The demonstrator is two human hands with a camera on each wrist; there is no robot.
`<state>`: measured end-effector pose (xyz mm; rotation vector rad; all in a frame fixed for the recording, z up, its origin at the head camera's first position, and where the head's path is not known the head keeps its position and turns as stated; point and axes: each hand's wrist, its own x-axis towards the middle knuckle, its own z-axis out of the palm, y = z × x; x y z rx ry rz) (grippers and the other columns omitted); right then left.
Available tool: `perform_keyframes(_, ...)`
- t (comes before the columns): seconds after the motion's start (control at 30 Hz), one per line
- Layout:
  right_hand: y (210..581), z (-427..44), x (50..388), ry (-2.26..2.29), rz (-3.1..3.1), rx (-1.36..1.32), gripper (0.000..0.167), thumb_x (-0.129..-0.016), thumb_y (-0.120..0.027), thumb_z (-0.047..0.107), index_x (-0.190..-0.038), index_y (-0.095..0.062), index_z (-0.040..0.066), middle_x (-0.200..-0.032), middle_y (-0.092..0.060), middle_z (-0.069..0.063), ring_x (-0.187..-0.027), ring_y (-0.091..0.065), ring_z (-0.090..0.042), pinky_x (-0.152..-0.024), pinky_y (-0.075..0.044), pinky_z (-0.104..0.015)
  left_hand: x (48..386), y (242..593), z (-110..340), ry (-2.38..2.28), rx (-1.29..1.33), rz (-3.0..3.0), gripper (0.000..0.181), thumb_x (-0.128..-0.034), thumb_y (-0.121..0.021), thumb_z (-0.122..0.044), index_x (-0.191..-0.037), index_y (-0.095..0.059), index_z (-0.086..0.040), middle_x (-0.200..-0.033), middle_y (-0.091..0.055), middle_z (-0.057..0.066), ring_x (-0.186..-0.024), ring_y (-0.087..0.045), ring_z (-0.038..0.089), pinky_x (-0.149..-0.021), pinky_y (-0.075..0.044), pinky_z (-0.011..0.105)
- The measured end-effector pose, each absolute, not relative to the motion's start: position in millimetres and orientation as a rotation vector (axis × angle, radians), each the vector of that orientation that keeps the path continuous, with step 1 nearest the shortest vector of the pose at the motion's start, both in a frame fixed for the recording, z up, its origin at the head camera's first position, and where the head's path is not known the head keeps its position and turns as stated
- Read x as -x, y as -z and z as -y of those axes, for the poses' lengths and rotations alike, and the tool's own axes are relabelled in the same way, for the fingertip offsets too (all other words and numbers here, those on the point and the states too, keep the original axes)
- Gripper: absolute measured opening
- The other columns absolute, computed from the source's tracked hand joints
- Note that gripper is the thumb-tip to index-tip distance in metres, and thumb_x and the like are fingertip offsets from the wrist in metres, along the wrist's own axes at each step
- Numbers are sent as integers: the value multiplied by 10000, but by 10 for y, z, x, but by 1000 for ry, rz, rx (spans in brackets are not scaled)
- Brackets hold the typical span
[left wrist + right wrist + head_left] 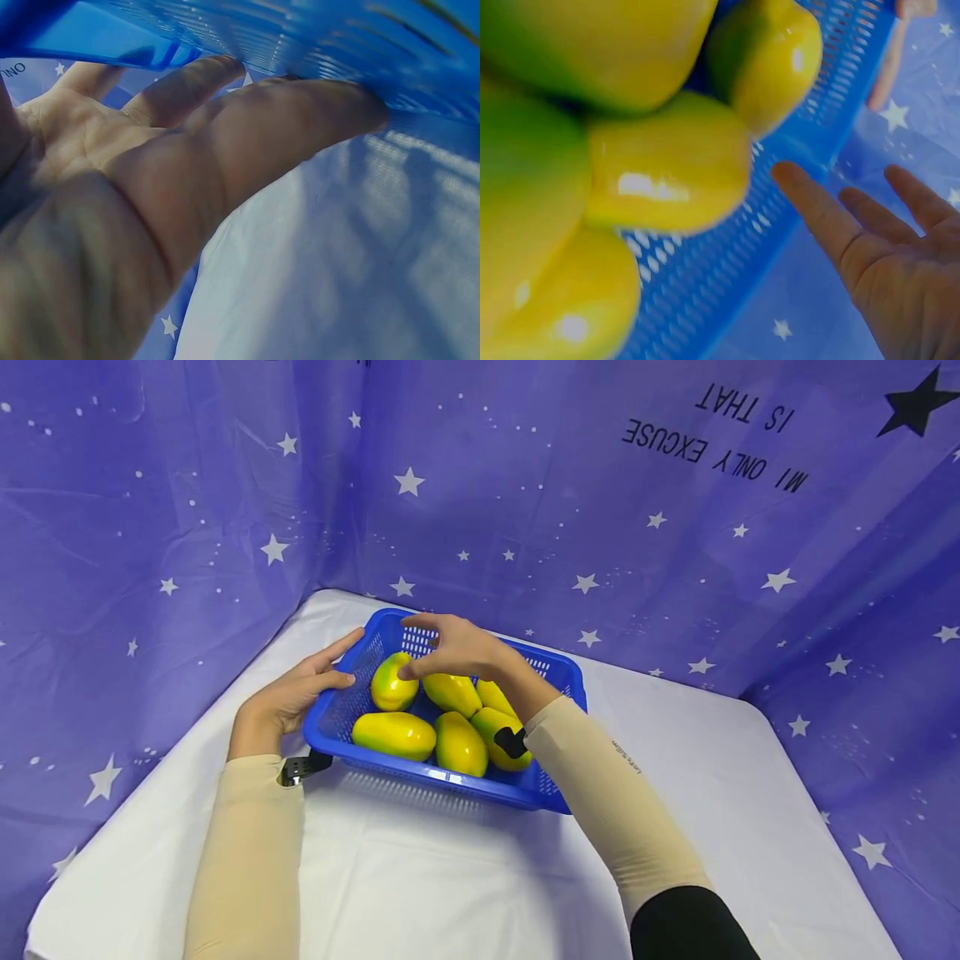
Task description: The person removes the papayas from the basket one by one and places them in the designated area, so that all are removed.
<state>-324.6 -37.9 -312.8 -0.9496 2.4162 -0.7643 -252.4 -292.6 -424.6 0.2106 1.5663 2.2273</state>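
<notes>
A blue plastic basket (566,670) with slotted walls holds several yellow-green mangoes (393,735). At its left end, my left hand (288,695) touches the outside of the basket, its fingers and thumb stretched out; the left wrist view shows them lying along the wall below the rim. Over the back part of the basket hovers my right hand (468,647), fingers spread and slightly bent, nothing held. Its thumb tip overlaps the back-left mango (392,689) in the head view; whether they touch I cannot tell. My right forearm hides part of the basket's right side.
A white cloth (375,877) covers the table under the basket. Purple curtains (525,510) with white stars and black lettering stand close behind and at both sides. Black straps (300,768) sit on the wrists over beige sleeves (247,852).
</notes>
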Motion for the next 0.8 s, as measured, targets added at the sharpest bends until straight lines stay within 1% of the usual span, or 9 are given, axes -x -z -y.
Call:
perform_keyframes(0.1,3243,492,3289,892,-2300,813,866,-758,-798,420,-1499,-387,243,-1551,-322,24,-1320,-430,-228,-972,-493,-428,2538,4263,2919,-2226,-231,-1567,725,-1004,-473,-62,-1536,-183,-459,-1574,-176,151,-1278,-439,430,-892,-473,601)
perform_keyframes(0.17,3310,557,3311,960,-2232,711,904,-749,-821,391,-1511,-369,215,-1566,-299,-2,-1322,-432,-247,-934,-518,-440,2542,4270,2918,-2224,-238,-1569,728,-1002,-477,-63,-1536,-181,-459,-1574,-181,150,-1285,-434,425,-896,-474,597)
perform_keyframes(0.3,3428,665,3350,951,-2202,610,965,-730,-837,404,-1529,-334,203,-1572,-291,-11,-1320,-428,-254,-952,-502,-467,2536,4265,2945,-2222,-243,-1575,730,-1001,-479,-64,-1538,-176,-456,-1585,-165,152,-1303,-422,415,-905,-474,589)
perform_keyframes(0.43,3530,702,3383,956,-2174,562,962,-736,-840,377,-1528,-331,183,-1561,-303,-24,-1313,-425,-259,-969,-479,-515,2521,4254,2946,-2222,-231,-1583,739,-995,-485,-57,-1536,-181,-458,-1586,-170,146,-1307,-422,414,-906,-479,576)
perform_keyframes(0.5,3572,717,3395,969,-2171,541,948,-732,-844,361,-1519,-349,173,-1543,-323,-35,-1285,-447,-261,-964,-481,-521,2521,4250,2948,-2223,-229,-1591,744,-992,-486,-50,-1537,-182,-455,-1582,-187,142,-1299,-433,412,-906,-482,568)
perform_keyframes(0.57,3614,726,3400,961,-2192,525,939,-712,-858,356,-1502,-384,174,-1512,-357,-42,-1232,-485,-258,-947,-500,-498,2526,4251,2951,-2223,-232,-1597,748,-990,-484,-45,-1539,-180,-451,-1577,-197,149,-1287,-447,414,-904,-484,566)
perform_keyframes(0.67,3684,736,3398,873,-2263,546,945,-673,-874,388,-1481,-423,199,-1450,-417,-31,-1143,-520,-231,-935,-508,-423,2541,4262,2948,-2222,-241,-1595,748,-991,-480,-42,-1541,-175,-446,-1579,-189,153,-1285,-451,406,-913,-481,564)
perform_keyframes(0.73,3728,743,3397,804,-2319,579,941,-658,-876,408,-1470,-442,217,-1410,-451,-20,-1100,-524,-215,-922,-500,-385,2550,4272,2944,-2225,-243,-1589,748,-990,-481,-39,-1541,-179,-445,-1581,-186,154,-1292,-443,408,-917,-480,561)
perform_keyframes(0.8,3764,752,3398,757,-2368,615,926,-659,-870,416,-1463,-453,223,-1369,-478,-16,-1077,-520,-207,-914,-491,-371,2556,4284,2937,-2231,-241,-1581,747,-989,-482,-35,-1539,-188,-447,-1580,-188,153,-1300,-432,413,-919,-481,557)
